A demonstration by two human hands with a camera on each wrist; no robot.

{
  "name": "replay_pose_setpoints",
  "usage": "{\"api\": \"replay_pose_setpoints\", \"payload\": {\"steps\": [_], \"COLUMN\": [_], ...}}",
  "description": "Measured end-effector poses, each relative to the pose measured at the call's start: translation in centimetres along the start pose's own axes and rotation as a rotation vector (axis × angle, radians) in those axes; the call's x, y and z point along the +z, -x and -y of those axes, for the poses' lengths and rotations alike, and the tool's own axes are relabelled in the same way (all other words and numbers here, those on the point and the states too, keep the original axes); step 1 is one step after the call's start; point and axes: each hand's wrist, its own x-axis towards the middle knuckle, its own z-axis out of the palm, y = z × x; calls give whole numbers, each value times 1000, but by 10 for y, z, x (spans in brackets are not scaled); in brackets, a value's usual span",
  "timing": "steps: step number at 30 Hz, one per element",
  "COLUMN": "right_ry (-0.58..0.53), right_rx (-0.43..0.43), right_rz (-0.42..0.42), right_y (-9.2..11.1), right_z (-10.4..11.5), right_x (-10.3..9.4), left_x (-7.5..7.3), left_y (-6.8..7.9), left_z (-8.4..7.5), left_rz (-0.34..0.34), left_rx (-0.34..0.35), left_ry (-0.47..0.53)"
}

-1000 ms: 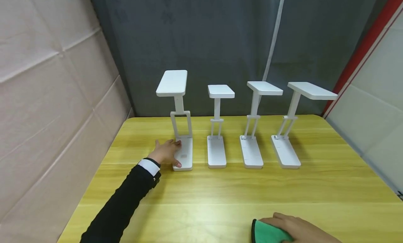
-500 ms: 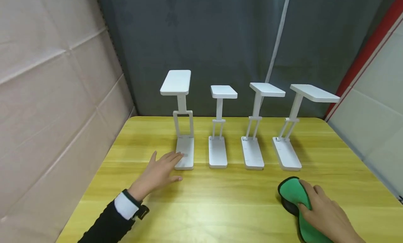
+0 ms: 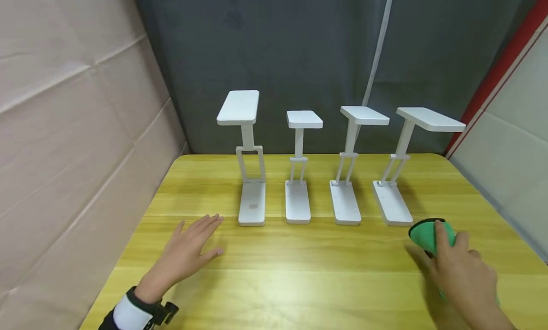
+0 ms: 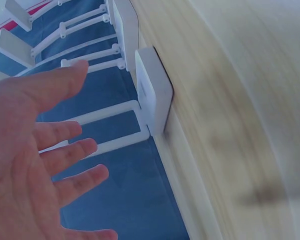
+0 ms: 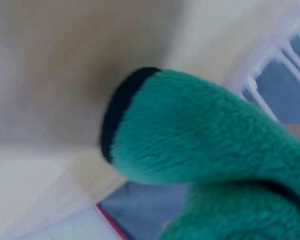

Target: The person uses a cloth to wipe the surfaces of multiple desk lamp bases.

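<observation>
My left hand (image 3: 184, 254) hovers over the table to the left of the nearest white folding stand (image 3: 251, 204), with its fingers spread and holding nothing. The left wrist view shows the open palm (image 4: 20, 155) apart from that stand's base (image 4: 155, 92). At the right, my right hand (image 3: 464, 273) grips a green fleecy cloth with black edging (image 3: 424, 236), which casts a shadow on the table. In the right wrist view the cloth (image 5: 200, 130) is bunched and folded, and most of the hand is hidden behind it.
Several similar white stands line the back of the yellow wood-grain table (image 3: 274, 282), among them a short one (image 3: 297, 201) and the far-right one (image 3: 392, 204). A dark grey curtain (image 3: 257, 44) hangs behind, and a pale padded wall (image 3: 77, 154) borders the left.
My left hand has drawn off the leftmost stand's base, back and to the left. My right hand has carried the green cloth forward and to the right. The stands have stayed put.
</observation>
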Motion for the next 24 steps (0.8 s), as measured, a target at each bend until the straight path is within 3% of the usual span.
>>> {"api": "replay_pose_setpoints", "payload": {"steps": [2, 8, 13, 18, 19, 21, 24], "right_ry": [9, -69, -81, -146, -158, -190, -263], "right_rx": [-25, 22, 30, 50, 41, -13, -164], "right_rz": [40, 367, 421, 576, 577, 501, 262], "right_y": [4, 14, 7, -8, -13, -22, -36], "right_z": [5, 17, 15, 10, 10, 9, 13], "right_x": [8, 31, 33, 16, 10, -3, -23], "left_x": [0, 5, 8, 4, 2, -2, -10], "left_y": [4, 8, 6, 2, 1, 0, -3], "left_z": [1, -2, -10, -20, -22, -26, -31], "left_rz": [1, 18, 15, 103, 130, 177, 214], "left_rx": [-10, -5, -11, -28, -35, -50, -65], "left_ry": [6, 28, 52, 94, 103, 117, 133]}}
